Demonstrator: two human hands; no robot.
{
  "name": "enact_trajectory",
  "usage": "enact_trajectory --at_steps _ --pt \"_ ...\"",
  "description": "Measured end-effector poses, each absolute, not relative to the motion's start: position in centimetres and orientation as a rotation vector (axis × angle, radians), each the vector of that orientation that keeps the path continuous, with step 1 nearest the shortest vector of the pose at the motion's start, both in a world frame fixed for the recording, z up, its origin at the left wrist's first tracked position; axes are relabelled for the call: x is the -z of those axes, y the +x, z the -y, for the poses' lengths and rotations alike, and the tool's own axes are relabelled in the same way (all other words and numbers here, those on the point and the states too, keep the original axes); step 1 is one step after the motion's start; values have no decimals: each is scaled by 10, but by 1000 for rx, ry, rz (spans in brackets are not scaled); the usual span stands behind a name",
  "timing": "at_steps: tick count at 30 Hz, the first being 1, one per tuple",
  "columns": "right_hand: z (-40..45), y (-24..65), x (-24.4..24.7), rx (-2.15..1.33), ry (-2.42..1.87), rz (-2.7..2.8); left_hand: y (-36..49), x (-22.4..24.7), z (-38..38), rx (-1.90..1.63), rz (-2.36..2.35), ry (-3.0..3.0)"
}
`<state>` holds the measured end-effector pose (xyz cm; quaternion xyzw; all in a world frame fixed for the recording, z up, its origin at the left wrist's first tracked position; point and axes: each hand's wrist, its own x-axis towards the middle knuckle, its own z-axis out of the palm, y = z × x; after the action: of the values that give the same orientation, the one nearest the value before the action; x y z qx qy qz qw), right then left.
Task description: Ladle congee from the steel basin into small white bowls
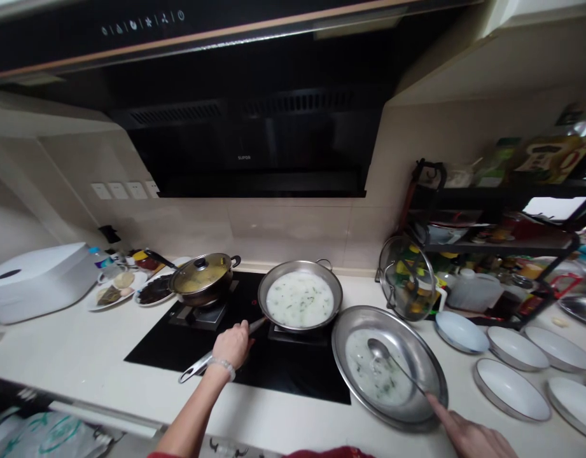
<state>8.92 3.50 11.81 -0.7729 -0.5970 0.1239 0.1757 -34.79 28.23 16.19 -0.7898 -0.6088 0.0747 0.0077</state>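
My left hand (233, 348) is wrapped round the long metal handle of a wok (264, 299), which sits on the right burner. White liquid with green bits (299, 298) fills much of the wok. In my right hand (469, 436) is the thin handle of a metal ladle (379, 348). The ladle's head rests in a wide steel basin (419, 337) on the counter, right of the stove. A shallow pool of similar white, green-flecked soup (376, 385) lies in that basin.
A lidded pan (202, 280) stands on the left burner of the black cooktop (178, 346). Several white bowls (512, 388) are at the right. A glass lid (407, 280) leans by the spice rack (493, 245). Plates of food (116, 289) lie far left, under the range hood (259, 140).
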Motion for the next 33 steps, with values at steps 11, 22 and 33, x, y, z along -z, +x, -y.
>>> enact_trajectory --at_steps 11,22,33 --pt "-116 27 -203 -371 -1930 1561 -348 -161 -283 -240 1909 -2475" --pt "-209 -27 -191 -396 -2012 1956 -348 -164 -282 -227 1920 -2488" --pt "-229 -31 -190 -1004 -1878 1291 -348 -163 -281 -188 1933 -2477"
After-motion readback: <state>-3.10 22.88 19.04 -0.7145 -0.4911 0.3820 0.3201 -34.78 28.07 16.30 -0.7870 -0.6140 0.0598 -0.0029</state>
